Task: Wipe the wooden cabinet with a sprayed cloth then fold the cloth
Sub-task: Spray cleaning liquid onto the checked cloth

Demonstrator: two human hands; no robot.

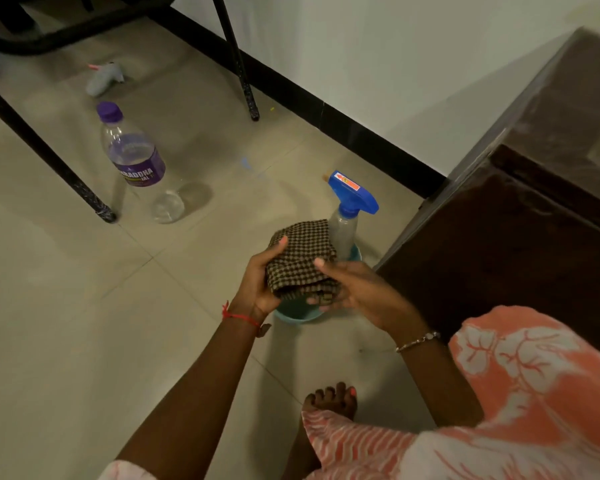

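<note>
Nearest to me: a bare foot flat on the tiled floor, with orange-and-white patterned clothing filling the near right corner.

Both forearms reach forward over the floor. There's a red thread on the left wrist and a beaded bracelet on the right.

The left hand grips the left edge of the checked cloth, thumb on top and fingers curled under. The right hand holds its right side, thumb on top and fingers underneath at the near edge. The cloth is folded into a thick pad and held in the air between both hands, left of the cabinet and not touching it.

A light blue bowl sits on the floor directly below the hands, mostly hidden by them.

A spray bottle with a blue trigger head stands upright just behind the cloth, inside the bowl's outline. I can't see its base.

The dark wooden cabinet is on the right, from mid-distance to far, with a glossy top. Its near corner is close to the bowl.

At far left, a clear water bottle with a purple cap and label stands tilted in this wide view, beside a black table leg.

Further out, a small grey toy lies on the floor under the table. A black skirting runs along the white wall.
</note>
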